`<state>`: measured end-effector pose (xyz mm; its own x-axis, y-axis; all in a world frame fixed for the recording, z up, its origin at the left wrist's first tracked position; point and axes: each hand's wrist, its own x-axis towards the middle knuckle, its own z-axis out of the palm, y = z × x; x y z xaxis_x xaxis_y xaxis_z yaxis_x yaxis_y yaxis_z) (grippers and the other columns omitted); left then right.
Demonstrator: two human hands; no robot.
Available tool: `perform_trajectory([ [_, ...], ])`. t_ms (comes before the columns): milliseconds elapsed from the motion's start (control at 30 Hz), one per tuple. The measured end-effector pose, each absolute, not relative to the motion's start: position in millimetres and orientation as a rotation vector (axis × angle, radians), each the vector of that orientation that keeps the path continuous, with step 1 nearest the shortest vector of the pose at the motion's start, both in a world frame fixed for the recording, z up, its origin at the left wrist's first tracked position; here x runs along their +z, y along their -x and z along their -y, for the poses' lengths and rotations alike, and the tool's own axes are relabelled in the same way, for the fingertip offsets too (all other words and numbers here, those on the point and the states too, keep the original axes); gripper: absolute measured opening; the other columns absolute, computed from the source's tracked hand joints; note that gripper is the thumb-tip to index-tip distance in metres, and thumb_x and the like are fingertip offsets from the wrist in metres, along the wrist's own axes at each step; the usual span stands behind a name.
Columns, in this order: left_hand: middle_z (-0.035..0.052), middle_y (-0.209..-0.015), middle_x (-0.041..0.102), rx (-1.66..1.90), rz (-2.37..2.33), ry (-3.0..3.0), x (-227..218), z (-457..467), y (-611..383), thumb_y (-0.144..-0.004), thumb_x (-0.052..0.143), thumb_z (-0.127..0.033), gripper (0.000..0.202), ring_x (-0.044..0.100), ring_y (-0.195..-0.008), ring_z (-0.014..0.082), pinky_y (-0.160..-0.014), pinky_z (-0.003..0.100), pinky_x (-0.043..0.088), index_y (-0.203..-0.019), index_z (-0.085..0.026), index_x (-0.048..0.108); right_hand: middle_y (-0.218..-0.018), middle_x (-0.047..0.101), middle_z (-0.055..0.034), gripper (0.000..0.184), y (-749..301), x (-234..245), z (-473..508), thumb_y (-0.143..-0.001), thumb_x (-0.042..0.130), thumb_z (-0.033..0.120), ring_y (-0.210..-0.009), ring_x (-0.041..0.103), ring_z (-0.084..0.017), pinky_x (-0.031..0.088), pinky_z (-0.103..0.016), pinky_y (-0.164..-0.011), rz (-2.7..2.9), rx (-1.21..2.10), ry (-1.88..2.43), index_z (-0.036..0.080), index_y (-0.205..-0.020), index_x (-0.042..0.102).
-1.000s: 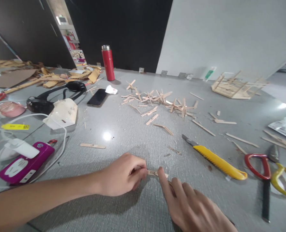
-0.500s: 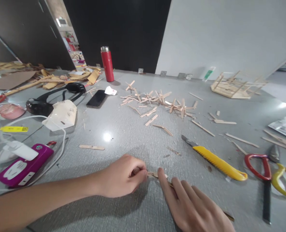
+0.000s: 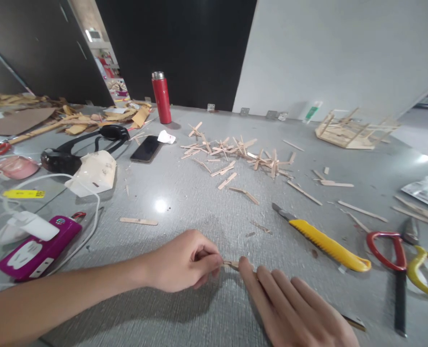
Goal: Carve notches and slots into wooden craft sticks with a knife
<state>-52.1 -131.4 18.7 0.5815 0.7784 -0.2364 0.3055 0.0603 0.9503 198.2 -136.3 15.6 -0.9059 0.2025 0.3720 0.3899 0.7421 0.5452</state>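
Note:
My left hand (image 3: pixel 190 262) is closed, pinching one end of a small wooden craft stick (image 3: pixel 230 263) between thumb and fingers. My right hand (image 3: pixel 295 301) lies palm down over a slim tool, its index fingertip pressing near the stick's other end. Most of that tool is hidden under the palm; its dark, metal-edged end (image 3: pixel 354 322) sticks out by the wrist. Bits of wood (image 3: pixel 260 226) lie just beyond the hands. A yellow utility knife (image 3: pixel 325 243) rests to the right, blade pointing away, and another craft stick (image 3: pixel 138 221) lies to the left.
A pile of craft sticks (image 3: pixel 239 148) spreads across the table's middle. Scissors (image 3: pixel 386 250) and yellow-handled pliers (image 3: pixel 421 260) lie right, a wooden frame (image 3: pixel 354 132) behind. A purple power bank (image 3: pixel 40 246) with a white cable, a phone (image 3: pixel 147 148) and a red flask (image 3: pixel 161 99) stand left.
My right hand has slid slightly down and right, and the tool's end shows farther out beside the wrist. My left hand still pinches the stick in nearly the same spot.

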Motion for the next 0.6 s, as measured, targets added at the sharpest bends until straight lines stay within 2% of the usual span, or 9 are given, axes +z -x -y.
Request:
perform_trajectory([
  [67,-0.0033,-0.054,0.050,0.489,-1.017,-1.605,18,134,50,-0.104,0.043,-0.033,0.042,0.045,-0.048,0.0086,-0.051,0.022,0.034,-0.065,-0.018,0.050,-0.077,0.073,-0.0061,0.039,-195,14,134,-0.092,0.034,-0.003,-0.063,0.067,-0.017,0.051,-0.033,-0.060,2.655,-0.786,0.547,0.002,-0.114,0.066],
  [267,-0.0036,-0.052,0.050,0.520,-1.113,-1.709,15,138,45,-0.102,0.044,-0.028,0.043,0.043,-0.046,0.0083,-0.048,0.022,0.033,-0.061,-0.018,0.046,-0.077,0.069,-0.0035,0.048,-196,14,135,-0.085,0.032,-0.006,-0.060,0.068,-0.016,0.052,-0.029,-0.054,2.730,-0.478,0.701,0.007,-0.123,0.059],
  [400,-0.0034,-0.053,0.053,0.547,-1.137,-1.618,12,137,46,-0.101,0.045,-0.027,0.035,0.044,-0.045,0.0078,-0.046,0.020,0.033,-0.067,-0.018,0.051,-0.074,0.067,-0.0038,0.047,-203,17,143,-0.091,0.032,0.001,-0.057,0.066,-0.016,0.050,-0.029,-0.052,2.683,-0.447,0.728,0.006,-0.131,0.055],
  [500,-0.0035,-0.053,0.054,0.530,-1.133,-1.639,11,136,47,-0.102,0.044,-0.029,0.037,0.046,-0.045,0.0075,-0.048,0.020,0.035,-0.068,-0.017,0.052,-0.072,0.066,-0.0010,0.045,-208,7,142,-0.096,0.036,0.006,-0.050,0.061,-0.013,0.045,-0.025,-0.048,2.668,-0.209,0.951,0.013,-0.137,0.054],
  [600,-0.0036,-0.052,0.053,0.525,-1.147,-1.708,10,136,46,-0.103,0.043,-0.031,0.041,0.047,-0.046,0.0076,-0.051,0.020,0.037,-0.066,-0.017,0.052,-0.072,0.067,-0.0007,0.051,-209,-6,140,-0.095,0.038,0.006,-0.050,0.060,-0.012,0.045,-0.023,-0.048,2.681,-0.058,1.066,0.017,-0.143,0.051],
])
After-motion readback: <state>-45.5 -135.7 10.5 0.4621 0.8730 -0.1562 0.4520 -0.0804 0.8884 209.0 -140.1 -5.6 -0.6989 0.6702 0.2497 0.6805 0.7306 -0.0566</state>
